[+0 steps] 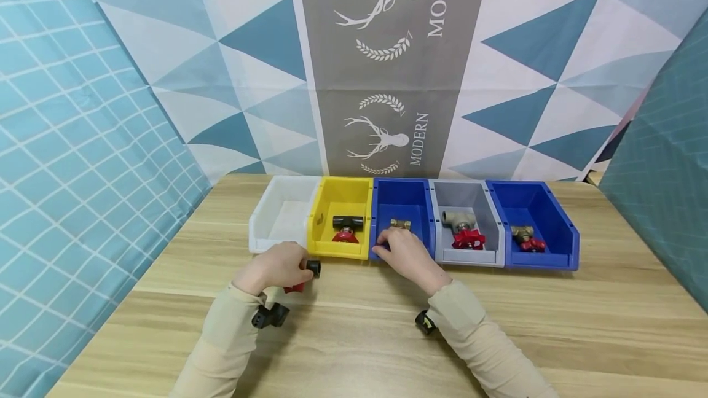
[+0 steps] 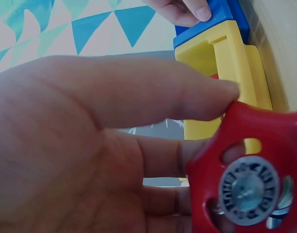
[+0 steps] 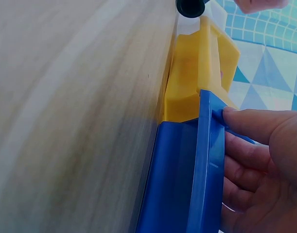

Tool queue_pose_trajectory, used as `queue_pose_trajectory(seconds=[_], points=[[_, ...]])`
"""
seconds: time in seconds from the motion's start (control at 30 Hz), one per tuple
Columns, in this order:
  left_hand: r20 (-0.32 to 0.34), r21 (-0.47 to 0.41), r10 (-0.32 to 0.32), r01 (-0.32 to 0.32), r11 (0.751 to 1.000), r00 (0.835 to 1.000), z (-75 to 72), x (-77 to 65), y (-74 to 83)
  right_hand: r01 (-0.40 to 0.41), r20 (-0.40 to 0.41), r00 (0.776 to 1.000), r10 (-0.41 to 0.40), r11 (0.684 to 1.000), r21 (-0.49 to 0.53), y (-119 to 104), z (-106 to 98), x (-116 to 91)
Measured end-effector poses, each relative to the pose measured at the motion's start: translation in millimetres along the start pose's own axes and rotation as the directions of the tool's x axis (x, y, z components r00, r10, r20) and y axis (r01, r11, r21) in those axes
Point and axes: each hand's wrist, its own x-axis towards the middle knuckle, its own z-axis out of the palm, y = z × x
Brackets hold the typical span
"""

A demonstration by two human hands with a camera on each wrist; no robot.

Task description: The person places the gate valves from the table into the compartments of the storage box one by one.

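My left hand [image 1: 283,265] grips a valve with a red handwheel [image 2: 270,124] and a black pipe body [image 1: 313,268], held over the table in front of the white bin [image 1: 290,217]. In the left wrist view the thumb lies against the wheel's rim and the fingers pass behind it. At the front of the middle blue bin [image 1: 402,197], my right hand [image 1: 405,252] holds the front edge. Its thumb presses the rim near the corner beside the yellow bin, with the fingers on the inner side in the right wrist view. A brass fitting [image 1: 401,223] shows inside that bin, partly hidden by the hand.
The yellow bin [image 1: 338,250] holds a black valve with a red wheel [image 1: 345,236]. A grey valve [image 1: 459,221] lies in the grey bin [image 1: 467,192]. The right blue bin [image 1: 561,260] contains a brass valve [image 1: 522,234]. Patterned cloth [image 1: 381,78] hangs behind the wooden table [image 1: 359,330].
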Motion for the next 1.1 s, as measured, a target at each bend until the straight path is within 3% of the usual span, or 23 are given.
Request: queue_pose_trajectory(seconds=[0.27,0.53,0.73,0.9,1.1], points=[[-0.077,0.027,0.032,-0.030,0.999,0.996,-3.9,0.2,-2.8,-0.004,0.001,1.000,0.004,1.000,0.007,0.6,-0.3,-1.3],[-0.148,-0.040,0.033,-0.039,0.998,0.989,-9.8,-0.1,-7.5,0.018,-0.022,1.000,-0.018,1.000,0.001,1.2,-0.9,-0.5],[-0.249,-0.020,0.044,-0.050,0.999,0.968,-21.4,1.7,-14.8,0.022,-0.033,0.999,-0.022,1.000,0.002,1.0,-0.7,-1.1],[-0.325,-0.005,0.012,-0.014,1.000,0.946,-33.9,4.8,-21.4,0.017,-0.027,0.999,-0.017,1.000,0.010,0.1,-1.8,-1.9],[-0.309,-0.047,-0.019,0.005,0.999,0.951,-42.0,11.0,-27.3,0.015,-0.021,1.000,-0.014,1.000,0.020,-0.9,-1.7,-3.2]])
